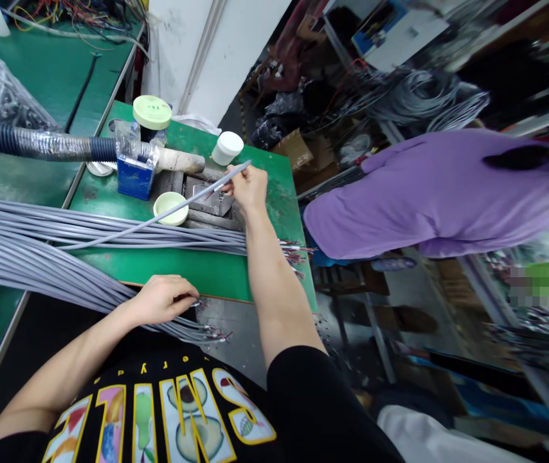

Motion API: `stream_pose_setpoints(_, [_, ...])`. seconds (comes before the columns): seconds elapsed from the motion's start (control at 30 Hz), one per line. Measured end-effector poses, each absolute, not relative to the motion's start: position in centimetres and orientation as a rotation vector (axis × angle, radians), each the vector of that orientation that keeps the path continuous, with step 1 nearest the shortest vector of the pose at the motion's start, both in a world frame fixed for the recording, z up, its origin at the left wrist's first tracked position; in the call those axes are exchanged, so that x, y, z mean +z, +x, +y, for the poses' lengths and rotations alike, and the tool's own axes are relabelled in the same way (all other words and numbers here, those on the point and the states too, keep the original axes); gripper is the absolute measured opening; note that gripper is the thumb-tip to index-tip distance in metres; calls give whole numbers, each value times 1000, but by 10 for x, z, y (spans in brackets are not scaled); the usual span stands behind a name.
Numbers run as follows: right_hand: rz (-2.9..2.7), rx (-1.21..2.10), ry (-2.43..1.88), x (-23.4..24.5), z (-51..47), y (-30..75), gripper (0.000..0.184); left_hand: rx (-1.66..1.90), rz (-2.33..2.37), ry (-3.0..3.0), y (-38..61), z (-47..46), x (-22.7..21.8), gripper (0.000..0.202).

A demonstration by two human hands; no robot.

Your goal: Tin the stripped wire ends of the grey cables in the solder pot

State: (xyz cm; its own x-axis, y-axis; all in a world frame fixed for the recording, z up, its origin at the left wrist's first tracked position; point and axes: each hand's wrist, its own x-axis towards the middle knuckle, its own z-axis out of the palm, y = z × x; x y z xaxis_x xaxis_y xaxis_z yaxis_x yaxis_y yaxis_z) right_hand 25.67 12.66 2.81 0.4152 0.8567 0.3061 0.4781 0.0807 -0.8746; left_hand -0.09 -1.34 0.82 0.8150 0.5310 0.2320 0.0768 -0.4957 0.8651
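My right hand [248,186] pinching lone grey cable [182,209]; left hand [163,299] gripping cable bundle [38,254]. Hasty pull could snag wire ends [211,335].

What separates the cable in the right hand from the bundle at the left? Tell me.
The grey cable is one strand; the bundle is many. The cable rises at a slant from the right hand, while the bundle lies flat, the left hand on its end. Both have a grey sheath.
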Motion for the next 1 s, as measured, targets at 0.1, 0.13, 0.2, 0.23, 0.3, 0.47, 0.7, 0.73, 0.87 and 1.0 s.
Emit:
stream_pose_setpoints(0.1, [-1334,370,-1432,54,91,247,28,556,309,1843,-14,-15,37,18])
stream_pose_setpoints(0.13, [-1365,336,-1388,63,75,242,27,520,208,1762,-21,-15,49,19])
stream_pose_setpoints(0.2, [-1454,244,-1317,79,40,231,21,476,-35,1581,-34,-15,68,19])
stream_pose_setpoints(0.23, [-1500,199,-1278,84,22,225,19,476,-94,1501,-40,-15,75,19])
stream_pose_setpoints(0.3, [-1586,153,-1169,87,-10,214,15,535,-15,1370,-44,-15,78,20])
stream_pose_setpoints(0.47, [-1722,168,-962,68,-62,191,25,688,483,1037,-16,-25,53,35])
stream_pose_setpoints(0.7, [-1806,193,-858,44,-97,162,41,895,592,623,15,-45,33,37])
stream_pose_setpoints(0.73, [-1775,210,-869,42,-100,158,40,898,573,587,16,-48,32,38])
stream_pose_setpoints(0.87, [-1383,363,-953,28,-102,144,29,903,499,543,18,-54,28,42])
stream_pose_setpoints(1.0, [-913,624,-942,16,-98,129,15,966,538,580,21,-53,26,39])
